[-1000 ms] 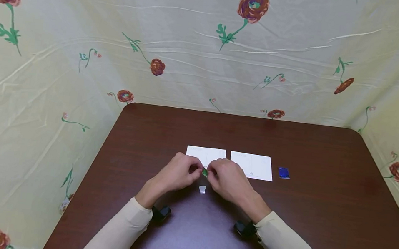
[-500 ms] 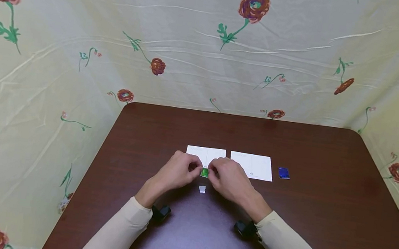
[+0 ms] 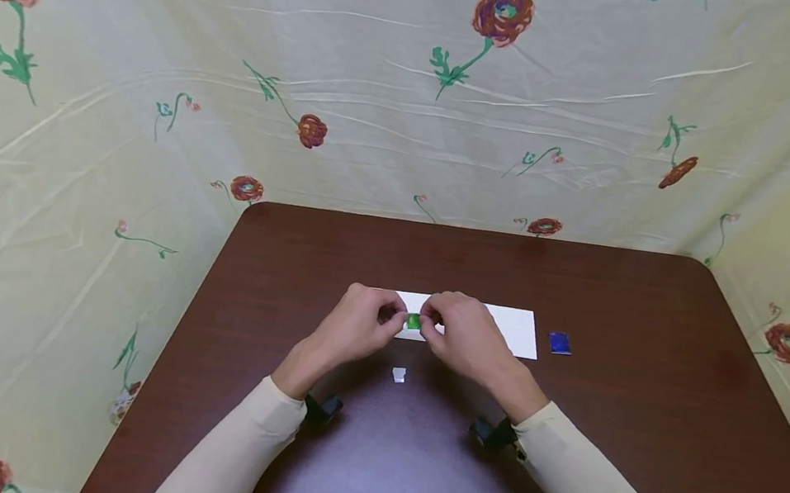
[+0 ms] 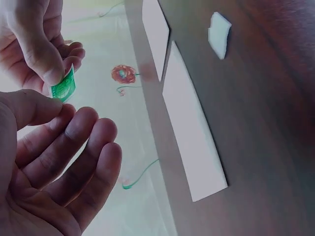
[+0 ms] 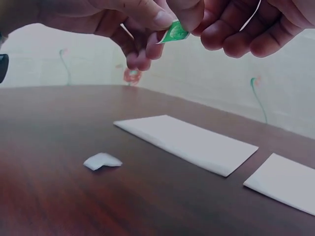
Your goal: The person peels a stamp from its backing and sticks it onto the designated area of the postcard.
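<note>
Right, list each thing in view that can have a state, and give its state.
Green piece: held up off the table, slightly curved
Left hand: pinching the green piece
Right hand: pinching the green piece
Left card: flat on the table, partly hidden in the head view
Right card: flat, apart from the left card
Scrap: bent, on the table
Blue piece: flat on the table
Cloth: hanging, creased

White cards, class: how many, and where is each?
2, both partly hidden in the head view: the left card behind the left hand and right hand, the right card beside it, towards the blue square. No others show.
</note>
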`<state>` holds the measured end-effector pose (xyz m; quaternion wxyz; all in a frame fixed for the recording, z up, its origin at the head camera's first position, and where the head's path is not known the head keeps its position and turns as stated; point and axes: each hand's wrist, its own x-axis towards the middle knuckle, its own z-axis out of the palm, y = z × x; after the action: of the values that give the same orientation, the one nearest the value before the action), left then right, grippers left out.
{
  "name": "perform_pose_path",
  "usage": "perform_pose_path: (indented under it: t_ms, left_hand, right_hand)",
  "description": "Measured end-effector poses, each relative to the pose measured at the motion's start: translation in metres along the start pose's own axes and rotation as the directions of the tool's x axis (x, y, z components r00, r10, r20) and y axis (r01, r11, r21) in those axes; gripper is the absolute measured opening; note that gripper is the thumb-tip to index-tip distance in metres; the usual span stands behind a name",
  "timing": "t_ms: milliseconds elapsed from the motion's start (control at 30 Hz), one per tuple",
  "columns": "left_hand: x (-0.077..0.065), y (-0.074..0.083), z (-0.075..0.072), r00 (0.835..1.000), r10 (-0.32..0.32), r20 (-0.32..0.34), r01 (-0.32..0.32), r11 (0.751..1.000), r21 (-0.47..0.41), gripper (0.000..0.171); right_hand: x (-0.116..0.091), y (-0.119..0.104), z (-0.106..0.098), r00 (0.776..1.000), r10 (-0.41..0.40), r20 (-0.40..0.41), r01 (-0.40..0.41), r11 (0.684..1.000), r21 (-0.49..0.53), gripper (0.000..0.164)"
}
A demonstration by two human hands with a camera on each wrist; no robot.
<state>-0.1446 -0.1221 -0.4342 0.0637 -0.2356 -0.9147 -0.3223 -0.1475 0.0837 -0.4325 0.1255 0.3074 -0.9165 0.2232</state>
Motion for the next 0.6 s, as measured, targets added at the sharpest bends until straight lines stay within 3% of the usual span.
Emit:
perform_pose_path:
  t_ms: [600]
  left_hand:
    - [0.030, 0.013, -0.010, 0.997, 0.033, -0.064, -0.033, 0.999, -0.006, 0.010]
  right_hand:
    - [0.016, 0.013, -0.025, 0.997, 0.075, -0.032, -0.073, 0.995, 0.066, 0.006]
